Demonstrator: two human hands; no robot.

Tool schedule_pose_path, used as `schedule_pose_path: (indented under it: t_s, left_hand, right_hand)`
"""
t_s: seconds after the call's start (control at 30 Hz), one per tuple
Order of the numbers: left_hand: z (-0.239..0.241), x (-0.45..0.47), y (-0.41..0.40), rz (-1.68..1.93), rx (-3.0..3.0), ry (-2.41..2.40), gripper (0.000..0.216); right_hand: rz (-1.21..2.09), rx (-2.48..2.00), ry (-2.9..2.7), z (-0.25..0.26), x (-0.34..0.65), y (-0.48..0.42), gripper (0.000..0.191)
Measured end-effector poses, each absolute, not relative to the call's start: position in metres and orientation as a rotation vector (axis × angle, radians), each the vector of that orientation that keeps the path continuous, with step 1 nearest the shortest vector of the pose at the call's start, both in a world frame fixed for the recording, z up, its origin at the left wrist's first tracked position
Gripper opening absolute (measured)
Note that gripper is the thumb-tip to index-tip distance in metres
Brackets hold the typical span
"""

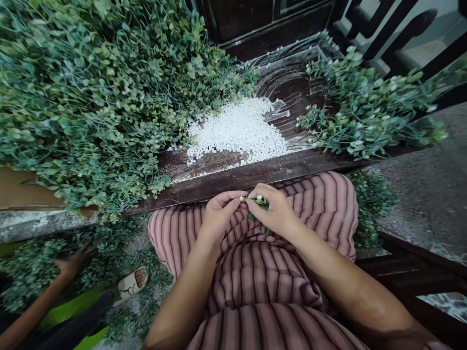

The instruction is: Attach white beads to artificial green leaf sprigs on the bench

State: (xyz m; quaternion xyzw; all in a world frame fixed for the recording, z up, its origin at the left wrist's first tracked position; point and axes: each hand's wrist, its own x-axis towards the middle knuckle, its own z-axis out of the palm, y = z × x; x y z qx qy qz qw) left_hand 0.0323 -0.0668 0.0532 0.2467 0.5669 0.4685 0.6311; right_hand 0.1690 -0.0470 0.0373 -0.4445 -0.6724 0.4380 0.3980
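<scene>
My right hand is closed round a small green leafy sprig with a white bead on it, held over my striped lap. My left hand pinches a tiny white bead at its fingertips, right against the sprig's tip. Both hands meet just in front of the edge of a dark wooden table. A heap of small white beads lies on the table beyond my hands.
A large mound of green artificial foliage covers the table's left. A smaller bunch of foliage lies at the right. More greenery lies on the floor at the lower left, where another person's hand and a sandalled foot show.
</scene>
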Motion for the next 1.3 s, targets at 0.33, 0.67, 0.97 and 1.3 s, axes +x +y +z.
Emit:
schedule_pose_path:
  t_s: [0.33, 0.67, 0.97, 1.3]
  left_hand:
    - [0.049, 0.034, -0.069, 1.098, 0.682, 1.408, 0.015]
    - [0.049, 0.035, -0.073, 1.071, 0.781, 1.493, 0.016]
    - [0.051, 0.034, -0.08, 1.026, 0.636, 1.484, 0.03]
    - [0.048, 0.032, -0.077, 1.015, 0.784, 1.52, 0.017]
  right_hand:
    - [1.097, -1.114, -1.743, 0.035, 0.169, -0.048, 0.014]
    - [1.082, -1.137, -1.743, 0.029, 0.17, -0.048, 0.013]
    - [1.102, -1.135, -1.772, 0.03, 0.171, -0.049, 0.013]
    - [1.098, -1.104, -1.808, 0.028, 0.171, -0.051, 0.013]
